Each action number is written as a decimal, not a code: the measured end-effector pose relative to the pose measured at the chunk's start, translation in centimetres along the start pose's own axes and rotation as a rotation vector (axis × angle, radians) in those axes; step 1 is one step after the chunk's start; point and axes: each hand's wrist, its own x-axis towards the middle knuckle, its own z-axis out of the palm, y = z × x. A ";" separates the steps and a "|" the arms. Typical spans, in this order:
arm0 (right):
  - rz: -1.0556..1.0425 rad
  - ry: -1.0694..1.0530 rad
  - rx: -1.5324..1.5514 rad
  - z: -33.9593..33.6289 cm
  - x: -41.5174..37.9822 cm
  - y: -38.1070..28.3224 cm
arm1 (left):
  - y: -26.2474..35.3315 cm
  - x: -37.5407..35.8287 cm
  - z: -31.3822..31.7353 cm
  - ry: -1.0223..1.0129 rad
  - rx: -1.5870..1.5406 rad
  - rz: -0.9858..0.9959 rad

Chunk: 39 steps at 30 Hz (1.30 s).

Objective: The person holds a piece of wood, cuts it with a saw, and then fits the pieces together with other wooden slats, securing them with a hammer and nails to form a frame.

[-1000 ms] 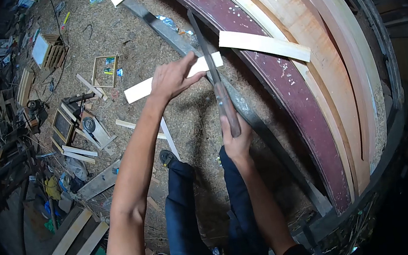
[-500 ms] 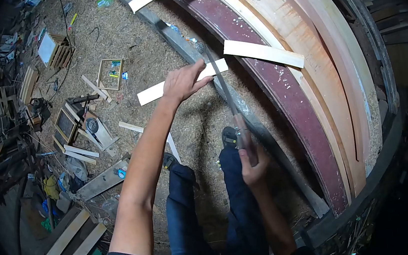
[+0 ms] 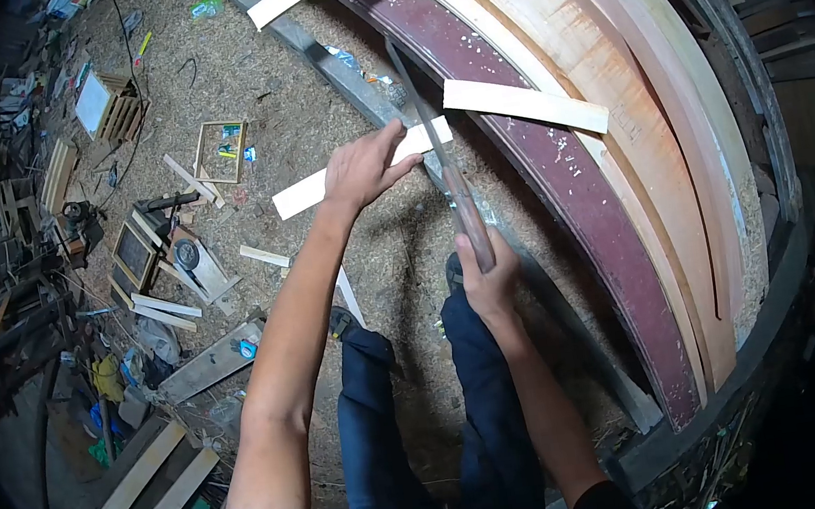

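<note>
Gripping saw (image 3: 463, 206), R hand (image 3: 490, 275) is fwd vs. earlier; L hand (image 3: 358, 172) still holds wood strip (image 3: 302, 195) on beam (image 3: 361, 97).

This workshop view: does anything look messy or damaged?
Somewhat. Green plastic and a small wooden frame lie loose on the littered floor, untidy where someone holds a saw. The maroon board is dotted with pale specks; whether debris or damage, I can't tell.
</note>
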 end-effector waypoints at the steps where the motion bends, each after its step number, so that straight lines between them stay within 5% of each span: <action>1: -0.020 -0.008 0.004 0.4 0.4 0.2 | -0.1 0.0 0.1 0.042 -0.009 0.020; 33: -0.111 0.001 0.165 2.0 1.0 1.8 | 0.2 0.7 -0.2 -0.050 0.083 -0.007; 39: -0.023 0.080 0.133 -1.2 -7.3 3.3 | 0.0 0.5 0.3 -0.035 0.048 -0.018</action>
